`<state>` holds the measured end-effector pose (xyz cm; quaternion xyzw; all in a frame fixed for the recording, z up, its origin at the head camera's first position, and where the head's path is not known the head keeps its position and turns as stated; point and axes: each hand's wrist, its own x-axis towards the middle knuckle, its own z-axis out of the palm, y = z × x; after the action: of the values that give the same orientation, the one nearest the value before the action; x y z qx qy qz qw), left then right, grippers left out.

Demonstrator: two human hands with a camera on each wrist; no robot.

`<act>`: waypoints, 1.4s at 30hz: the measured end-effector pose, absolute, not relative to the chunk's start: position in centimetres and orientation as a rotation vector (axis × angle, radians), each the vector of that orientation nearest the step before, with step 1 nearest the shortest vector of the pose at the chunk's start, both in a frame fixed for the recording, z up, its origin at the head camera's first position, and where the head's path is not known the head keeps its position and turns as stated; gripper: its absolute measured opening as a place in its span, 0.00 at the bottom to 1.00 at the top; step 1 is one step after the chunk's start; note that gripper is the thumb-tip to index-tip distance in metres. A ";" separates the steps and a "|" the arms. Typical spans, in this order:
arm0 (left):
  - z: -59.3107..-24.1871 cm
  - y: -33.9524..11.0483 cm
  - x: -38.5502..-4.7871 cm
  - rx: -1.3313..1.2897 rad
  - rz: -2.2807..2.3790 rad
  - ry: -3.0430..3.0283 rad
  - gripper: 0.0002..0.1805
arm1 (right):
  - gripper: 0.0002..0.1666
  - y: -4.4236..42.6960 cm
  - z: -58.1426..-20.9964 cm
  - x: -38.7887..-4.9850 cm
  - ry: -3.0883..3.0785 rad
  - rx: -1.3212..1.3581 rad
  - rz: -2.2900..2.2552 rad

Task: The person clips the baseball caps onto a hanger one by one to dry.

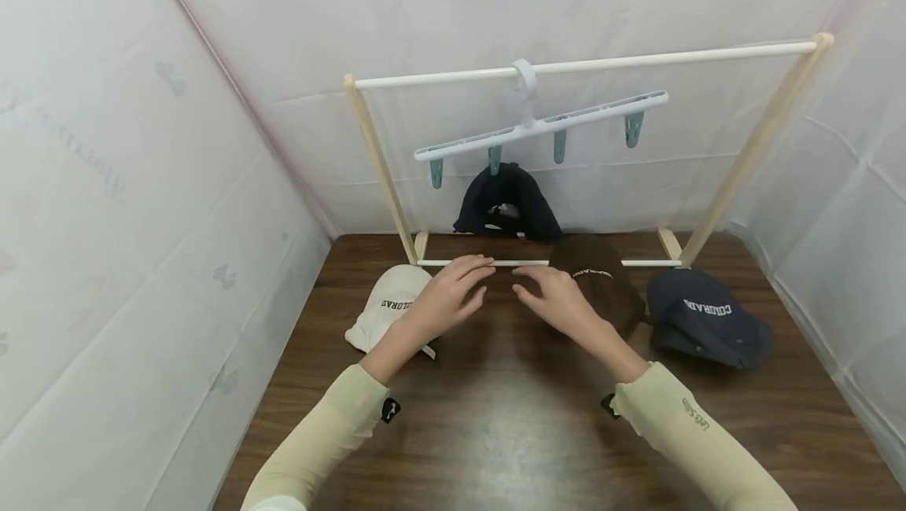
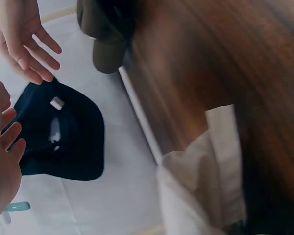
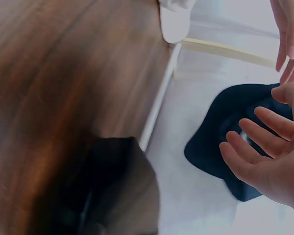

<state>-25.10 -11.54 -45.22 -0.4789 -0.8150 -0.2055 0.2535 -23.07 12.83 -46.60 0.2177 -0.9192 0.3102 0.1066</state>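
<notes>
Both hands reach forward over the table, fingers loosely bent and nothing in them. My left hand (image 1: 449, 291) is just right of a white cap (image 1: 392, 299) lettered COLORADO. Close by, my right hand (image 1: 559, 299) is beside a brown cap (image 1: 598, 279), partly covering it in the head view. Beyond both hands a dark cap (image 1: 539, 208) shows its underside below a white clip hanger (image 1: 524, 132); I cannot tell whether a clip grips it. A navy cap (image 1: 708, 318) lies at the right. In the right wrist view, the right hand (image 3: 272, 152) has its fingers spread.
The hanger tilts on the white top bar (image 1: 672, 61) of a wooden-legged rack (image 1: 760, 145), with several green clips (image 1: 633, 130) under it. A low white bar (image 1: 651, 263) joins the rack's legs. White sheeting (image 1: 141, 259) encloses the brown table (image 1: 495, 432).
</notes>
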 end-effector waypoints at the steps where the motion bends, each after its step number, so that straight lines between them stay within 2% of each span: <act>1: -45.5 -11.6 -24.9 -1.298 -0.541 -2.229 0.19 | 0.20 12.8 -47.0 -22.9 -2.711 0.641 0.917; 9: -48.0 -12.4 -23.6 -1.262 -0.482 -2.326 0.19 | 0.20 12.5 -48.7 -21.4 -2.738 0.637 0.957; 29: -52.0 -14.1 -22.3 -1.208 -0.417 -2.579 0.19 | 0.21 10.7 -50.8 -21.0 -2.779 0.697 0.955; 42: -52.9 -16.6 -21.3 -1.123 -0.432 -2.634 0.19 | 0.23 8.3 -52.2 -20.9 -2.812 0.809 0.954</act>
<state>-21.33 -16.60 -52.88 -0.3848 -0.9028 -0.1479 0.1225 -20.85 8.34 -52.19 0.2627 -0.9132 0.3098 0.0321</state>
